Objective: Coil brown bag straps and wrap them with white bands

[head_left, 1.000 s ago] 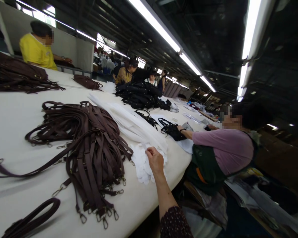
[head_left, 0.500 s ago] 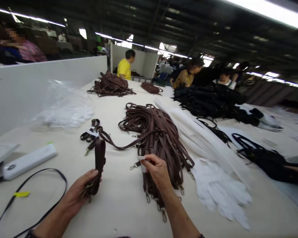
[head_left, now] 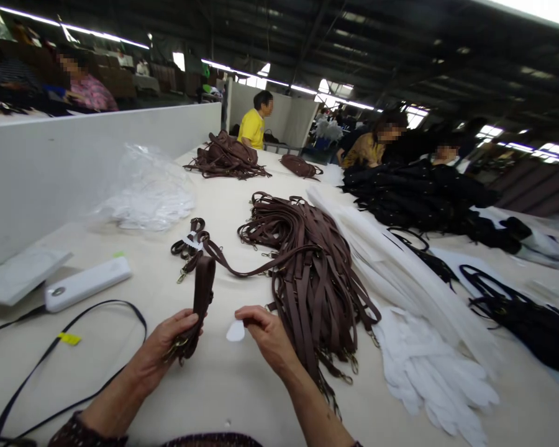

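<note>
My left hand (head_left: 165,347) is closed round a folded brown leather strap (head_left: 200,298), which stands up from my fingers with its metal clasps by my palm. My right hand (head_left: 265,332) pinches a small white piece of paper or tissue (head_left: 235,331) between thumb and fingers, just right of the strap. Directly behind my right hand lies a big pile of brown straps (head_left: 307,267) with metal clips. A small bundled strap (head_left: 189,245) with a white band lies beyond the held one.
White tissue pieces (head_left: 433,366) and long white sheets (head_left: 400,267) lie right of the pile. A white device (head_left: 86,284) with a black cable (head_left: 65,347) sits left, a clear plastic bag (head_left: 144,192) behind it. Black bags (head_left: 428,192) and other seated workers are farther along the table.
The view swung left from the co-worker to the table in front. My right hand brought a white piece from the tissue stack toward the strap held in my left hand.
</note>
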Motion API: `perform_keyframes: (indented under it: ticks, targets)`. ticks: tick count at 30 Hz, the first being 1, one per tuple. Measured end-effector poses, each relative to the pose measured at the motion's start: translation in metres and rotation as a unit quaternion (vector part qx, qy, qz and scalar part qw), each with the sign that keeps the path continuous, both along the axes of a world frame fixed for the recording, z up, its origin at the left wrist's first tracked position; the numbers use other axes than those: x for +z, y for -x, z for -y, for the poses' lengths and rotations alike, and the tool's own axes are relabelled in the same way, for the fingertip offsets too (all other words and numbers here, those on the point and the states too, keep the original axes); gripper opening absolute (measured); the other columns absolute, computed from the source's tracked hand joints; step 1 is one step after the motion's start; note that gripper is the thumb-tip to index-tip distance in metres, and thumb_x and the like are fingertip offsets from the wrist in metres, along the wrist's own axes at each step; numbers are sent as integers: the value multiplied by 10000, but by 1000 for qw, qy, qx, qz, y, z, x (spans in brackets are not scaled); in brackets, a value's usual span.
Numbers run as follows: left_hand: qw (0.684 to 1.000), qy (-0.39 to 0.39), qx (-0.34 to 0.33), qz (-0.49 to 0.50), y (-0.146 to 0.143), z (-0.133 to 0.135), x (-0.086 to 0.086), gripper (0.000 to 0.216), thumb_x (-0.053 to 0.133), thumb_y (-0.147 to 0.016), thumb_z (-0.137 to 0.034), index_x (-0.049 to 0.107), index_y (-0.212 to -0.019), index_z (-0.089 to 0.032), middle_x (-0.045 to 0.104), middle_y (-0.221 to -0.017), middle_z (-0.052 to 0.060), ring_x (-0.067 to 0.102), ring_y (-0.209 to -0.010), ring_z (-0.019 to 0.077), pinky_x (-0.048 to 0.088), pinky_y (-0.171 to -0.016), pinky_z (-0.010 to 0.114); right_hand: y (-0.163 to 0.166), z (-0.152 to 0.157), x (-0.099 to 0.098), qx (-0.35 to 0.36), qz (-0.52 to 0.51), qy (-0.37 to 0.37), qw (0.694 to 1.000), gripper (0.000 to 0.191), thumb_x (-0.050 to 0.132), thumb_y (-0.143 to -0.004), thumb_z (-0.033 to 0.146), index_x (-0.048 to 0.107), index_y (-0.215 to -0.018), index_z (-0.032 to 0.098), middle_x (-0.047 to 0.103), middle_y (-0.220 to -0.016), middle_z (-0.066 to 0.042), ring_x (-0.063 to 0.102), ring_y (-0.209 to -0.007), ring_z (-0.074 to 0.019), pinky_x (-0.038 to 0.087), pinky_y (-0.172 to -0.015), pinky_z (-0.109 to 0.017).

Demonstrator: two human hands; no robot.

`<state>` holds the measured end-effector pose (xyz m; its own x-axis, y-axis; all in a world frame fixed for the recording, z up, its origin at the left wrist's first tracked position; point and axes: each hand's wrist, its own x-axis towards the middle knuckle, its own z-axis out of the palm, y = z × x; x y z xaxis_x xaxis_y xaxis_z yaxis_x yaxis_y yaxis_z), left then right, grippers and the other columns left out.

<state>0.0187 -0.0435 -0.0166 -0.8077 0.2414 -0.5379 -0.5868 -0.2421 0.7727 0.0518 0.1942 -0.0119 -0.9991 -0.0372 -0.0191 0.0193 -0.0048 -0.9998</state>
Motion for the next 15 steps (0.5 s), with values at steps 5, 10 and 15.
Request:
perform_keyframes:
  ticks: [5,10,15]
  targets:
    - [966,182,-95,-155,-2,1,5,438,740,-775,-508,675,-1081,-201,675,-930,17,568,-838,149,424,-708,221,-4,-10,-6,-7,10,-165,986,110,654,-762,214,754,-796,245,727,-978,-23,619,-1009,-203,405,-989,-373]
    - [934,217,-170,-230,-17,-9,21,392,666,-813,-534,688,-1060,-230,640,-843,7,550,-726,162,423,-635,262,-4,7,-14,0,114,-42,993,185,610,-804,331,726,-834,190,672,-737,-12,599,-705,-162,476,-717,-320]
    - [905,221,-215,-294,-21,-16,13,300,639,-859,-443,666,-1084,-246,680,-1038,32,590,-958,202,448,-832,298,1,21,-19,19,142,54,988,193,690,-684,339,728,-700,150,648,-666,-18,561,-618,-138,428,-590,-265]
